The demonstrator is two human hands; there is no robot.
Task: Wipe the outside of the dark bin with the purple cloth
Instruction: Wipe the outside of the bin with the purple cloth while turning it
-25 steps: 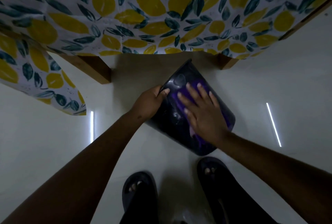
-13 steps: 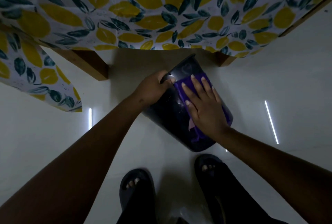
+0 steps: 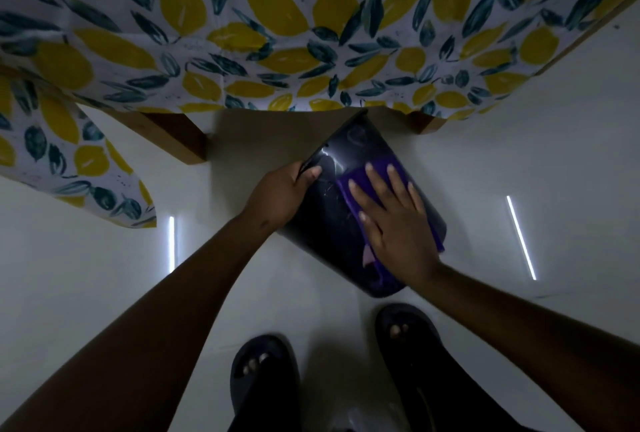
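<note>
The dark bin (image 3: 349,151) lies tilted on its side over the pale floor, its rim toward the table and its base toward my feet. My left hand (image 3: 277,196) grips the bin's left rim edge. My right hand (image 3: 391,220) lies flat with fingers spread on the purple cloth (image 3: 360,178), pressing it against the bin's upturned outer wall. Most of the cloth is hidden under the palm; a strip shows along the bin's right side.
A table with a lemon-and-leaf patterned cloth (image 3: 277,33) overhangs just beyond the bin, on wooden legs (image 3: 176,137). My two feet in dark sandals (image 3: 263,369) stand right below the bin. The glossy floor (image 3: 519,171) shows thin light reflections.
My right hand has slid the purple cloth up the bin wall toward the rim. The left hand keeps its grip on the rim.
</note>
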